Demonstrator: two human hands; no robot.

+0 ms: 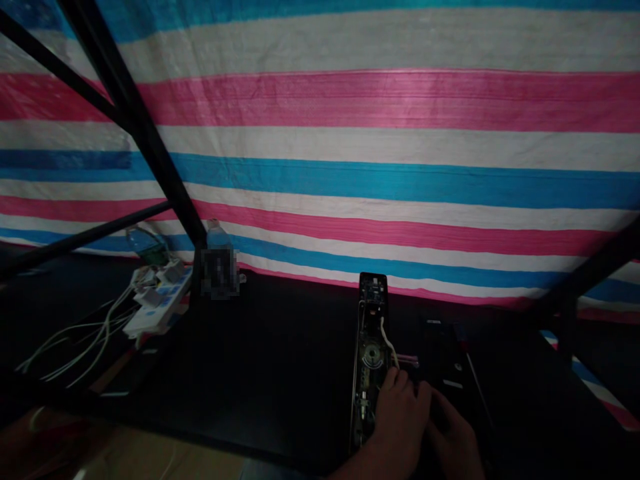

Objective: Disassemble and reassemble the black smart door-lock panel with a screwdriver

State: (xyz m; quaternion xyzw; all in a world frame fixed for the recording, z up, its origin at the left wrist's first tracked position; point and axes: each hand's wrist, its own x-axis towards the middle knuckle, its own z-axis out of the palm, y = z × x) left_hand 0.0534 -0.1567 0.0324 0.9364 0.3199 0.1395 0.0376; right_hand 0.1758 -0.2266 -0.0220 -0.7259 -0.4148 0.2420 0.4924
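Observation:
A long, narrow, opened black device housing [373, 313], which looks like an electronic door lock, lies on the dark tabletop with its circuit board and a round part showing. Its white cable [386, 333] runs down into the curled fingers of my left hand [400, 413], which rests over the housing's lower right side. Close against it, my right hand [455, 430] is closed with bent fingers; what they pinch is hidden. Just beyond the fingers, a thin pinkish piece [407, 360] sticks out to the right of the housing.
To the right lie a dark flat panel [440, 350] and a screwdriver [465, 343]. A white power strip [157, 310] with tangled cables and plastic bottles [217, 233] stand at the left. Black metal frame bars [145, 137] cross before a striped sheet [375, 147].

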